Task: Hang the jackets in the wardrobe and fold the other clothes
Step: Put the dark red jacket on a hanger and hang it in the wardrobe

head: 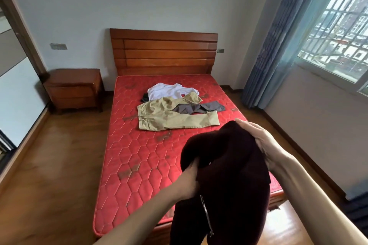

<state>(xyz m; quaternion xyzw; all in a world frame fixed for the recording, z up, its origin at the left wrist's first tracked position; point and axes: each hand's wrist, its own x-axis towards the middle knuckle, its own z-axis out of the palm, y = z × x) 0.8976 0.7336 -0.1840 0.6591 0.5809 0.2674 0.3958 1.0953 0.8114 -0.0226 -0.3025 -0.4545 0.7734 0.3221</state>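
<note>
I hold a dark maroon zip jacket [229, 175] up in front of me, over the foot of the bed. My left hand [189, 181] grips its front edge near the collar, just above the silver zipper. My right hand [260, 141] lies over the top right of the jacket with its fingers wrapped on the fabric. Further up the red mattress [139, 157] lie khaki trousers [169, 115], a grey garment [199, 108] beside them, and a white shirt [169, 90] behind, with a dark piece of cloth [145, 98] peeking out under it.
A wooden headboard [163, 51] stands against the far wall. A wooden nightstand [74, 87] sits left of the bed. A sliding wardrobe door [14, 77] runs along the left edge. Blue curtains [278, 36] and a barred window [338, 26] are on the right. Wood floor surrounds the bed.
</note>
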